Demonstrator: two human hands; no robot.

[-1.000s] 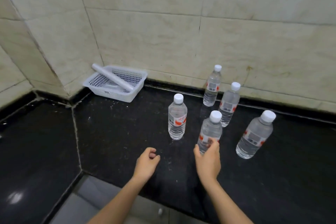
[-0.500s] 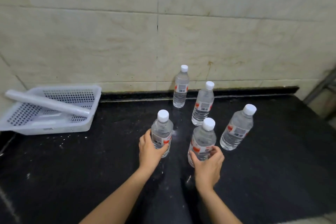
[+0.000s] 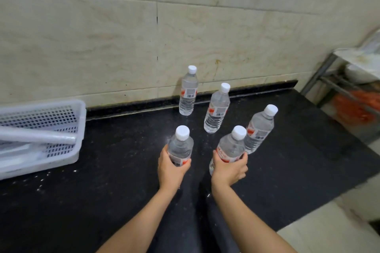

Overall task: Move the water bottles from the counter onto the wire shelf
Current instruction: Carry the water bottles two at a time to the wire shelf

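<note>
Several clear water bottles with white caps and red-and-white labels stand on the black counter (image 3: 102,201). My left hand (image 3: 171,168) is wrapped around the near-left bottle (image 3: 181,146). My right hand (image 3: 230,168) grips the near-right bottle (image 3: 231,148), which looks slightly tilted. Three more stand untouched: one by the wall (image 3: 188,93), one in the middle (image 3: 218,109), one at the right (image 3: 260,129). The metal shelf (image 3: 337,86) is at the far right, partly out of view.
A white perforated plastic basket (image 3: 61,121) holding a white tube (image 3: 39,138) sits at the counter's left. A tiled wall runs behind the counter. The counter ends at the right, with pale floor beyond. Something orange lies on the shelf's lower level.
Both hands reached forward and closed on the two nearest bottles. My view has swung right, bringing the shelf into sight.
</note>
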